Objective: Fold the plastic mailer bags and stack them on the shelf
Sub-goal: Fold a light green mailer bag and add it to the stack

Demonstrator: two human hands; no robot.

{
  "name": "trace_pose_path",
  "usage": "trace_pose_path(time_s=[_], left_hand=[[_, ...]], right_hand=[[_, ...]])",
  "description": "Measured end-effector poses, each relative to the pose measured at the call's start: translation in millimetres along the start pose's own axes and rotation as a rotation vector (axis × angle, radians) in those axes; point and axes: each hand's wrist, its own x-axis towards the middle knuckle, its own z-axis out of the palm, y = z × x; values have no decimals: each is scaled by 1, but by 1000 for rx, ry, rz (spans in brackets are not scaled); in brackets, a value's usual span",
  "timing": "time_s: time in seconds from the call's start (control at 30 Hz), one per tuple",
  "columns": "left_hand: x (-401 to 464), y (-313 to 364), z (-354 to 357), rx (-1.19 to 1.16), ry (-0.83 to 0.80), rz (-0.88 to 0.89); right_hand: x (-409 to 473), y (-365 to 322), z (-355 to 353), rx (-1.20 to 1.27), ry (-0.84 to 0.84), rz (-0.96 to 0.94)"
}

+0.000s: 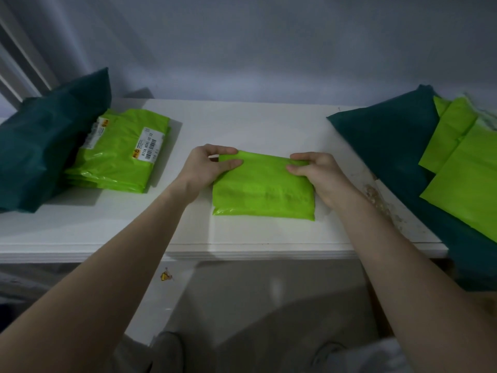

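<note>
A lime-green plastic mailer bag (pixel 263 189), folded into a small rectangle, lies flat in the middle of the white shelf (pixel 242 122). My left hand (pixel 212 165) pinches its far left corner between thumb and fingers. My right hand (pixel 314 168) pinches the far right corner the same way. A stack of folded green mailers (pixel 118 160) with white barcode labels sits at the left. Several unfolded green mailers (pixel 462 157) lie at the right.
A dark teal bag (pixel 51 146) leans at the far left behind the folded stack. Another teal bag (pixel 390 141) lies under the unfolded mailers at the right. A pale wall rises behind the shelf. The floor and a small yellow scrap (pixel 166 276) show below its front edge.
</note>
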Motion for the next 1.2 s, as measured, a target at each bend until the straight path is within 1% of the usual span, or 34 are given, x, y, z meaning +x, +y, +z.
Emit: trace_pose_path(time_s=[0.13, 0.27, 0.33, 0.47, 0.57, 0.63, 0.7, 0.77, 0.8, 0.87, 0.93, 1.0, 1.07, 1.1, 1.2], left_hand=[[-1, 0, 2, 8, -17, 21], [-1, -6, 3, 104, -29, 17], [1, -9, 3, 183, -31, 49], [4, -11, 5, 457, -30, 161], [1, -12, 7, 595, -23, 290], [-3, -14, 5, 755, 29, 416], [-6, -16, 3, 885, 70, 532], [-10, -19, 4, 917, 22, 599], [-12, -20, 5, 926, -6, 606], [-16, -22, 4, 960, -51, 607], [-19, -26, -2, 1017, -112, 619], [-22, -29, -12, 1066, -204, 648], [-26, -32, -21, 1063, -281, 652], [-28, -33, -25, 1054, -290, 650], [-36, -34, -31, 1040, -226, 697]], right_hand=[[2, 2, -2, -42, 3, 6], [2, 5, 0, -194, 2, -30], [3, 6, 2, -282, 10, -74], [5, 11, 4, -495, 56, -159], [-1, 11, 6, -761, 145, -311], [-13, 7, 11, -987, 185, -486], [-31, 5, 23, -1108, 153, -657], [-54, 10, 39, -1181, 63, -777], [-65, 15, 47, -1226, 4, -796], [-81, 25, 56, -1308, -80, -763], [-89, 32, 56, -1349, -112, -726], [-92, 39, 54, -1399, -133, -738], [-94, 43, 53, -1427, -139, -746], [-95, 44, 54, -1427, -138, -739], [-96, 45, 56, -1419, -138, -723]])
